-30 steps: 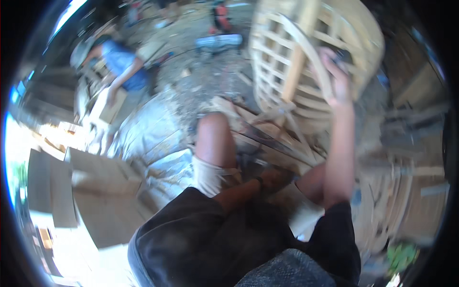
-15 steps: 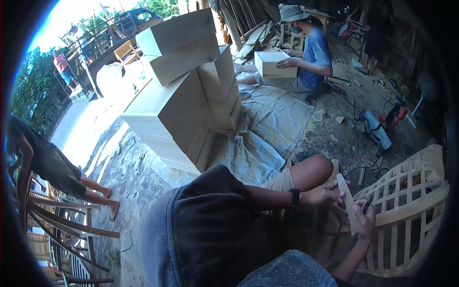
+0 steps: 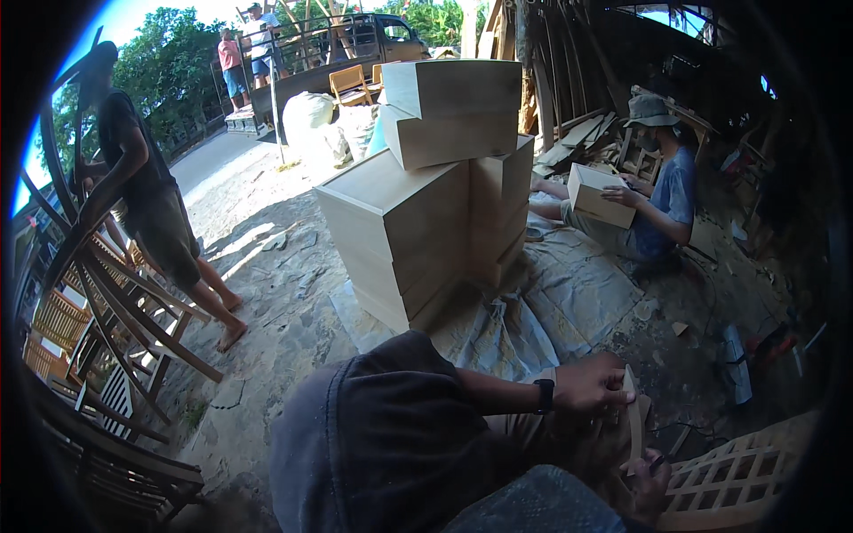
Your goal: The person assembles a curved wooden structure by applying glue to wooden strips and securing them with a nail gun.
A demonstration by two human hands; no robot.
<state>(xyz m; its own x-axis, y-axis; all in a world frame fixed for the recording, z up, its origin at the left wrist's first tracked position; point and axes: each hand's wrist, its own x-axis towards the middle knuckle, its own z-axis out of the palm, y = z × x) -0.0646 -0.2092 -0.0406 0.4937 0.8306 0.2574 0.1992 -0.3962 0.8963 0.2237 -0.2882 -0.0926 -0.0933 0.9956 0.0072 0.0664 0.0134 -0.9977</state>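
Note:
A pale, slim piece of wood [image 3: 635,421], tapering at its upper end, stands nearly upright between my hands. My left hand [image 3: 582,385], wearing a dark watch [image 3: 545,395], is closed with fingers pinching the wood near its top. Lower down, my right hand [image 3: 651,490] closes around the bottom part of the same piece. A small dark object [image 3: 657,462] shows at the right fingers, too small to make out. Beside that hand lies a curved wooden lattice panel [image 3: 742,469]. My dark sleeve [image 3: 400,426] covers much of the lower middle.
Stacked pale wooden boxes [image 3: 426,204] stand ahead on a plastic sheet [image 3: 569,284]. To their right sits a person [image 3: 666,191] holding a box [image 3: 600,194]. Another person [image 3: 147,186] stands at left beside wooden chair frames [image 3: 98,329]. A power tool [image 3: 773,346] lies at right.
My view has swung, so the boxes and seated person appear farther right. The wood piece has turned more edge-on between my hands. Both hands still hold it.

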